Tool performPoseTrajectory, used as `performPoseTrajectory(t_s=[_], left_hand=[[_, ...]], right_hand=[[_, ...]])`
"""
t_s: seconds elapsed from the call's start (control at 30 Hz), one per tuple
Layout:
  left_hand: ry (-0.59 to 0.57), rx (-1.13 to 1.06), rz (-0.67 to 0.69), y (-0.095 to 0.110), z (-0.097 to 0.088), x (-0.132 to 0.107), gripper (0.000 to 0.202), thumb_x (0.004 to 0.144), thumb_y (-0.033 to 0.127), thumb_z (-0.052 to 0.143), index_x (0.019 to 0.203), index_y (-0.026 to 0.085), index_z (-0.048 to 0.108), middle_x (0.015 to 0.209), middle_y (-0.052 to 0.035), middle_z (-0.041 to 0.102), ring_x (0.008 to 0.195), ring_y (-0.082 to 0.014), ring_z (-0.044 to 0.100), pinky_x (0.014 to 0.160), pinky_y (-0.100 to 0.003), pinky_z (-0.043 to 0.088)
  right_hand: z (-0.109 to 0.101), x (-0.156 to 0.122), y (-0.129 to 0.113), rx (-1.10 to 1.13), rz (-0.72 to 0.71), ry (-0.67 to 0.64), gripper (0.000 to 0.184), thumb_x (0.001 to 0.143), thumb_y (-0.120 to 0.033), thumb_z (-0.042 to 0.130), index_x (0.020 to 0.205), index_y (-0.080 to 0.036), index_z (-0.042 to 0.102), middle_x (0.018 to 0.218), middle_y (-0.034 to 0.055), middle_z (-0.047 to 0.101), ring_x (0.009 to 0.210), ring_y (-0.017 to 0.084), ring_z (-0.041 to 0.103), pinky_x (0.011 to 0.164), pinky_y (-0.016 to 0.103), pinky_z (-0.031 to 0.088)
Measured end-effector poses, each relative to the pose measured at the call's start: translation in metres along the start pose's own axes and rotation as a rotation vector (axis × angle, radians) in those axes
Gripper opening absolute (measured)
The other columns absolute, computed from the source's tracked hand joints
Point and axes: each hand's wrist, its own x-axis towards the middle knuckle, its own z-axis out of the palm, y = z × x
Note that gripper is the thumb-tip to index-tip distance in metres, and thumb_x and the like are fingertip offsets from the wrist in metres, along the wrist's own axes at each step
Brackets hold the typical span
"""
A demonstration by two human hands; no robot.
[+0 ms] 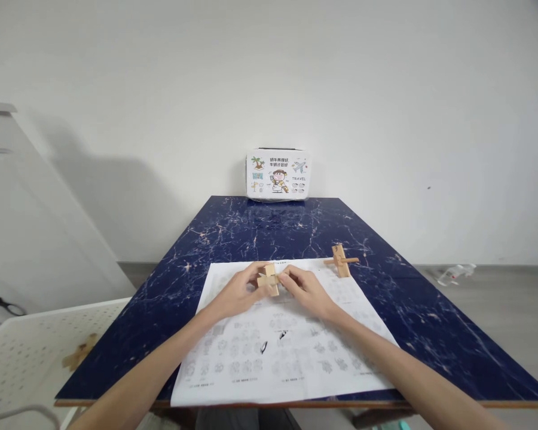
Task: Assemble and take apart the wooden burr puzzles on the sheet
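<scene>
My left hand [244, 291] is closed around one side of a small wooden interlocking puzzle [269, 279], made of several light blocks crossing each other. From the other side, my right hand [303, 288] pinches the puzzle's right end between thumb and fingers. Both hands hold it just above a large white sheet [296, 382] printed with grey diagrams. To the right, on the sheet's upper right corner, lies another wooden piece set [341, 261], a marked block crossed by a thin stick; neither hand touches it.
The sheet lies on a dark blue marbled table [269, 230]. A white printed case [278, 174] stands at the back by the wall. At the left is a white perforated basket [22, 340] with wooden pieces [79, 352]. A clear plastic item [456, 273] lies at the right, beyond the table.
</scene>
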Motion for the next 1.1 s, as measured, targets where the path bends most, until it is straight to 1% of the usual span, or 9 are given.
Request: performPoseTrajectory(t_s=[0.07, 0.2, 0.37, 0.43, 0.57, 0.67, 0.77, 0.93, 1.1], left_hand=[[-0.019, -0.044, -0.011, 0.002, 0.000, 0.001, 0.046, 0.095, 0.051, 0.062, 0.131, 0.021, 0.059, 0.120, -0.0105, 0.069, 0.101, -0.0233, 0.067, 0.090, -0.037, 0.053], [-0.039, -0.057, -0.060, 0.007, 0.001, 0.002, 0.051, 0.082, 0.046, 0.079, 0.124, 0.022, 0.066, 0.119, -0.0094, 0.071, 0.107, -0.0260, 0.067, 0.093, -0.040, 0.054], [0.110, -0.038, -0.061, 0.008, -0.001, 0.002, 0.066, 0.071, 0.035, 0.089, 0.131, 0.025, 0.061, 0.132, -0.0102, 0.067, 0.115, -0.0275, 0.066, 0.104, -0.046, 0.049], [0.155, -0.039, -0.028, 0.007, -0.002, 0.003, 0.066, 0.070, 0.033, 0.089, 0.130, 0.025, 0.061, 0.135, -0.0102, 0.066, 0.118, -0.0276, 0.065, 0.109, -0.048, 0.046], [0.186, -0.085, 0.030, 0.008, -0.003, 0.003, 0.067, 0.069, 0.033, 0.090, 0.129, 0.025, 0.060, 0.136, -0.0109, 0.065, 0.126, -0.0293, 0.062, 0.114, -0.049, 0.043], [0.134, -0.100, 0.035, 0.012, -0.002, 0.002, 0.070, 0.070, 0.034, 0.091, 0.131, 0.026, 0.058, 0.138, -0.0109, 0.064, 0.129, -0.0297, 0.060, 0.113, -0.049, 0.043], [0.089, -0.080, 0.018, 0.016, -0.001, -0.001, 0.070, 0.069, 0.034, 0.091, 0.130, 0.026, 0.058, 0.135, -0.0102, 0.066, 0.128, -0.0293, 0.061, 0.111, -0.048, 0.044], [0.102, 0.008, 0.000, 0.022, 0.001, -0.004, 0.058, 0.073, 0.033, 0.088, 0.124, 0.027, 0.063, 0.129, -0.0066, 0.068, 0.125, -0.0276, 0.061, 0.110, -0.046, 0.045], [0.182, -0.001, 0.014, 0.022, 0.004, -0.003, 0.056, 0.073, 0.031, 0.086, 0.124, 0.025, 0.064, 0.127, -0.0080, 0.069, 0.120, -0.0276, 0.063, 0.108, -0.045, 0.047]], right_hand=[[0.001, -0.001, -0.001, -0.040, -0.034, 0.014, 0.037, 0.102, -0.049, 0.050, 0.080, -0.020, 0.057, 0.068, -0.0021, 0.055, 0.061, 0.014, 0.045, 0.060, 0.028, 0.033], [0.002, -0.003, -0.004, 0.001, -0.061, 0.034, 0.031, 0.102, -0.046, 0.053, 0.090, -0.020, 0.062, 0.076, 0.0007, 0.064, 0.065, 0.015, 0.053, 0.063, 0.028, 0.039], [0.000, -0.001, -0.002, 0.083, -0.052, 0.018, 0.034, 0.103, -0.054, 0.050, 0.104, -0.021, 0.058, 0.089, 0.0025, 0.065, 0.071, 0.016, 0.055, 0.067, 0.029, 0.042], [-0.001, 0.000, 0.000, 0.138, -0.001, -0.015, 0.040, 0.103, -0.059, 0.044, 0.105, -0.021, 0.056, 0.084, 0.0016, 0.063, 0.068, 0.016, 0.054, 0.066, 0.030, 0.043], [-0.005, 0.003, 0.000, 0.332, 0.147, -0.261, 0.048, 0.101, -0.067, 0.042, 0.101, -0.021, 0.056, 0.067, -0.0018, 0.058, 0.057, 0.014, 0.050, 0.059, 0.030, 0.040], [-0.010, 0.005, -0.002, 0.479, 0.174, -0.433, 0.048, 0.098, -0.067, 0.052, 0.099, -0.019, 0.058, 0.070, 0.0000, 0.061, 0.058, 0.013, 0.050, 0.058, 0.029, 0.039], [-0.015, 0.005, -0.002, 0.525, 0.170, -0.509, 0.047, 0.095, -0.064, 0.060, 0.098, -0.017, 0.061, 0.072, 0.0002, 0.061, 0.058, 0.011, 0.048, 0.058, 0.027, 0.037], [-0.016, 0.001, 0.003, 0.393, 0.127, -0.432, 0.044, 0.097, -0.060, 0.060, 0.090, -0.017, 0.066, 0.065, -0.0035, 0.052, 0.055, 0.010, 0.039, 0.056, 0.027, 0.029], [-0.011, -0.001, -0.003, 0.350, 0.138, -0.366, 0.051, 0.098, -0.067, 0.052, 0.091, -0.018, 0.065, 0.065, -0.0029, 0.052, 0.058, 0.012, 0.043, 0.058, 0.028, 0.034]])
